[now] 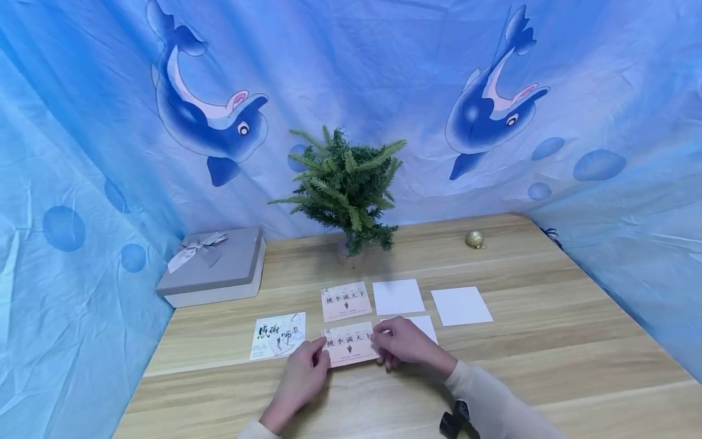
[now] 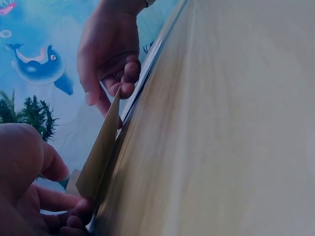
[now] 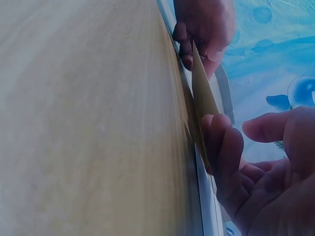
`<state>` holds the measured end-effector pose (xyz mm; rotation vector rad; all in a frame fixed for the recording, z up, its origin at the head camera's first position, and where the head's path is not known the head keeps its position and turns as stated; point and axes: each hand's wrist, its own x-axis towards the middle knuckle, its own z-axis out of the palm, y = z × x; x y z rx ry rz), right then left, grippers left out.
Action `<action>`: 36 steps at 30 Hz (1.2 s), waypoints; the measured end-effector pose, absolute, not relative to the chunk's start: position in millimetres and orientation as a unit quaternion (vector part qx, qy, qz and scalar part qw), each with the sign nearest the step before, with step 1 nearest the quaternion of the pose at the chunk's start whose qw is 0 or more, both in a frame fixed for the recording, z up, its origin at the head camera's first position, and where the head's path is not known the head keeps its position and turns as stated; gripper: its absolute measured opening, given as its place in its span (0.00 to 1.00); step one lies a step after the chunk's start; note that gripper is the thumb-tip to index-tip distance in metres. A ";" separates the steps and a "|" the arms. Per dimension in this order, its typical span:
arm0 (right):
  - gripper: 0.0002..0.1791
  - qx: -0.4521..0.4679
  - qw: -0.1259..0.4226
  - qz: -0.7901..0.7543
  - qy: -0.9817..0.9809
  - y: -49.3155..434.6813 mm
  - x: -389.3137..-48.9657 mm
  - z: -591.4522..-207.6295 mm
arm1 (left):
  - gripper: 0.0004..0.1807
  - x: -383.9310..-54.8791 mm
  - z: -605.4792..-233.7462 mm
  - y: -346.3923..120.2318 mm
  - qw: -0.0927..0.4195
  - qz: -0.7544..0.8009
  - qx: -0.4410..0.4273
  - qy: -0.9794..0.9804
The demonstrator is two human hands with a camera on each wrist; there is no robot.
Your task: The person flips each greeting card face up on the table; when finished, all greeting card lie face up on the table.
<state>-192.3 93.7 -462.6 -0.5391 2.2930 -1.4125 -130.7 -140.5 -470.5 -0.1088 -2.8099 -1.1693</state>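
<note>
A pink card (image 1: 351, 350) with black Chinese characters lies between both hands, low over the table and tilted, its near edge raised in the wrist views. The left hand (image 1: 303, 376) holds its left edge, fingers curled by the card's corner (image 2: 101, 152). At the right edge, the right hand (image 1: 403, 342) grips the card, with curled fingers (image 3: 221, 140) against its underside. Just beyond it lies a matching pink card (image 1: 345, 310). A white card (image 1: 425, 326) is partly hidden behind the right hand.
Left of the hands lies a white card with black brush characters (image 1: 278, 335). Two blank white cards (image 1: 398, 297) lie to the right. At the back are a grey gift box (image 1: 219, 262) with ribbon, a small artificial pine (image 1: 351, 189) and a gold bauble (image 1: 474, 239).
</note>
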 end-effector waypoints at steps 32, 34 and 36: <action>0.23 -0.170 0.157 -0.492 0.839 114.1 -204.7 -449.1 | 0.18 -135.7 -484.6 -141.2 0.078 -0.294 -0.048 -0.951; 0.22 -0.161 0.146 -0.492 0.843 118.2 -206.1 -448.0 | 0.17 -136.3 -485.1 -142.4 0.072 -0.282 -0.050 -0.955; 0.21 -0.149 0.138 -0.492 0.847 123.3 -206.2 -449.1 | 0.16 -136.8 -485.1 -143.6 0.067 -0.273 -0.052 -0.958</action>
